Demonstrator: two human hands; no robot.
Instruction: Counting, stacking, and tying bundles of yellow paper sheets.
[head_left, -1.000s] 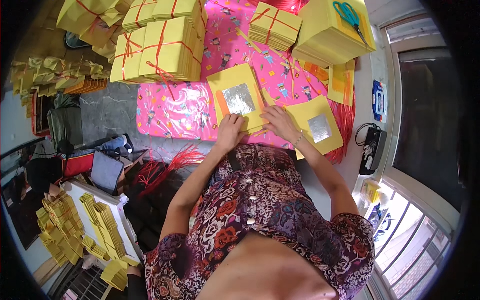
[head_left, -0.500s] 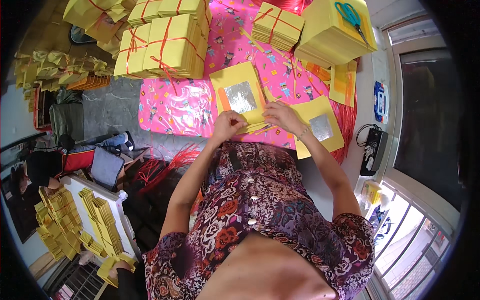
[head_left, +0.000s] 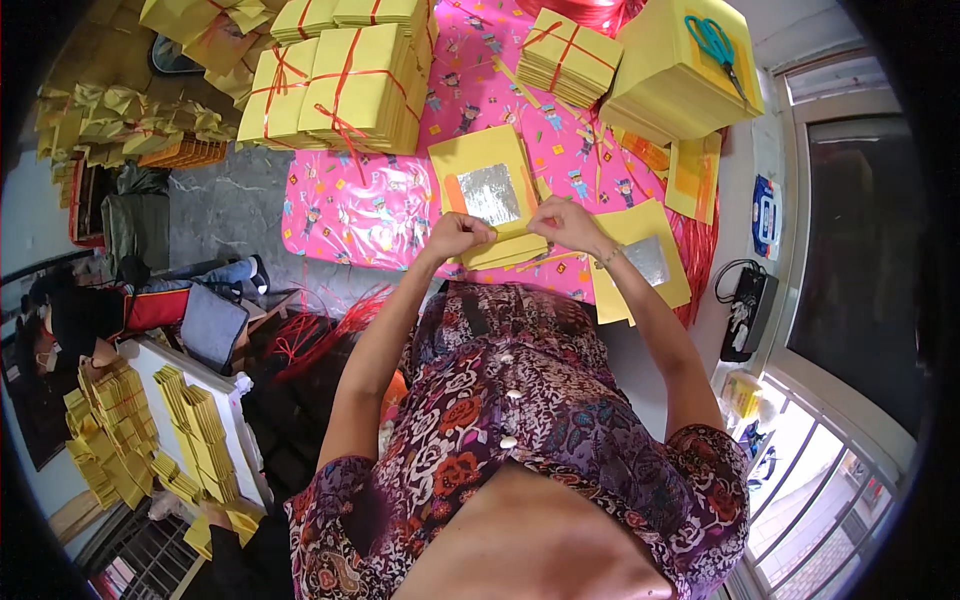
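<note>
In front of me lies a small stack of yellow paper sheets (head_left: 505, 252). Its top sheet (head_left: 464, 150) carries a silver foil square (head_left: 487, 193) and an orange strip along the left side. My left hand (head_left: 462, 236) is closed, with thumb and forefinger pinching the near left edge of that sheet. At its near right edge my right hand (head_left: 566, 223) pinches too, fingertips pressed together. The near edge is turned up between the hands, close to the foil. Under my right forearm lies another yellow sheet with foil (head_left: 642, 262).
Red-tied yellow paper bundles (head_left: 355, 90) stand at the far left of the pink tablecloth (head_left: 345, 215), a smaller tied bundle (head_left: 570, 58) farther back. Teal scissors (head_left: 712, 42) lie on a tall yellow stack (head_left: 660, 75). Another person (head_left: 85, 325) sits at a white table (head_left: 215, 385) leftward.
The top sheet's near edge has come up toward the foil, so more of the sheets beneath shows. My right hand has moved slightly away from me; both hands still pinch. The view has shifted a little.
</note>
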